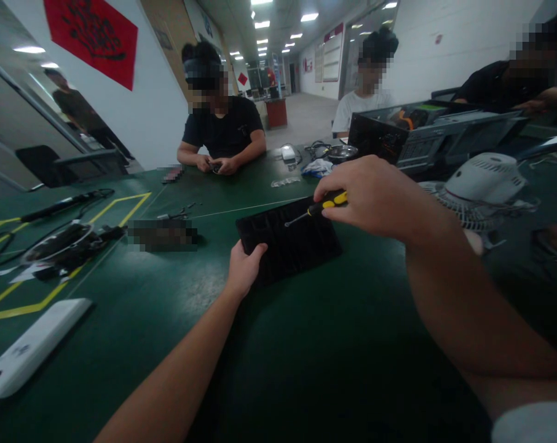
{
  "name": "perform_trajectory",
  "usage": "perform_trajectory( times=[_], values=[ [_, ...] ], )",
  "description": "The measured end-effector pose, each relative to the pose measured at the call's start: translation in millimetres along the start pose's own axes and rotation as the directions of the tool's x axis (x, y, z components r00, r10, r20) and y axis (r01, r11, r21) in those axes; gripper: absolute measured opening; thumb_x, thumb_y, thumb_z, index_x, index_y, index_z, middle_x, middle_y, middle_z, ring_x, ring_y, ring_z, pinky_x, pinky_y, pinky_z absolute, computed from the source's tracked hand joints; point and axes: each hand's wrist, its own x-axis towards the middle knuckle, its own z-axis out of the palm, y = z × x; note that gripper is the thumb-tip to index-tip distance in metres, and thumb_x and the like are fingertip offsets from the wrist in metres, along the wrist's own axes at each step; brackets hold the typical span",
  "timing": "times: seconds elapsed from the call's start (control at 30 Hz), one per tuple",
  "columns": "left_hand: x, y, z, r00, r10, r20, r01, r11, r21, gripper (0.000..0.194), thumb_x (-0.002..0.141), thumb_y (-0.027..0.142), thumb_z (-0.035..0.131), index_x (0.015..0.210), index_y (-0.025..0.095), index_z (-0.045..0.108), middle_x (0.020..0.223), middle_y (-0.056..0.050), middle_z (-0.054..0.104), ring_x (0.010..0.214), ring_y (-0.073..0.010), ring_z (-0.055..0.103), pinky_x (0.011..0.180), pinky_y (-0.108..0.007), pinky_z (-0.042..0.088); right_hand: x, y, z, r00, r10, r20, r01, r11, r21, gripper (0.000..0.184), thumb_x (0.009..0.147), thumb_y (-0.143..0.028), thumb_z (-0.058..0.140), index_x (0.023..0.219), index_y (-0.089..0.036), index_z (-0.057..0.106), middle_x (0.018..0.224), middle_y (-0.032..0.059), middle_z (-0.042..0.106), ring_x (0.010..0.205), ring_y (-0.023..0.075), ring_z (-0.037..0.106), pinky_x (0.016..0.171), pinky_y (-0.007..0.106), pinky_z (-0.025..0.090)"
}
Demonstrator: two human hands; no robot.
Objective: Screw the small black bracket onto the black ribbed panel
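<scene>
My left hand [247, 266] grips the near left edge of a black rectangular tray [301, 255], thumb on top and the other fingers out of sight beneath. Ridges divide the inside of the tray, but it is too dark to make out its contents. Wrapped in my right hand [368, 195] is a screwdriver [327, 203] with a yellow and black handle. Its metal shaft slants down to the left over the tray. A small shiny piece shows at the tip; whether it touches the tray I cannot tell.
On the green table [205, 369], cables and tools [71, 240] lie left, with a white power-bank-like box [34, 347] nearer me. A white fan part [484, 178] and an opened computer case [444, 132] stand right. A metal bowl [342, 152] sits behind the tray. Several people are around.
</scene>
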Motion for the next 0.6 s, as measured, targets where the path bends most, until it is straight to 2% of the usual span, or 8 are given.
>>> perform_trajectory(
  times=[0.3,0.6],
  values=[
    [-0.7,2.8,0.6,1.0,-0.006,-0.017,0.005,1.0,-0.006,0.034,0.071,0.035,0.082,0.098,0.018,0.071,0.093,-0.007,0.075,0.084,-0.0252,0.071,0.079,-0.038,0.057,1.0,-1.2,1.5,1.0,0.015,-0.016,-0.016,0.999,-0.031,0.023,0.091,-0.032,0.068,0.105,-0.025,0.084,0.111,0.0101,0.078,0.102,0.0312,0.069,0.09,0.044,0.05],
    [-0.4,-0.5,-0.1,1.0,0.012,-0.002,-0.012,1.0,-0.012,0.036,0.071,0.037,0.082,0.099,0.017,0.071,0.091,-0.006,0.075,0.084,-0.0249,0.071,0.079,-0.038,0.058,3.2,4.0,1.6,1.0,0.023,-0.017,-0.023,1.0,-0.005,0.023,0.089,-0.032,0.069,0.103,-0.025,0.085,0.107,0.0085,0.08,0.103,0.0295,0.071,0.092,0.041,0.051]
  ],
)
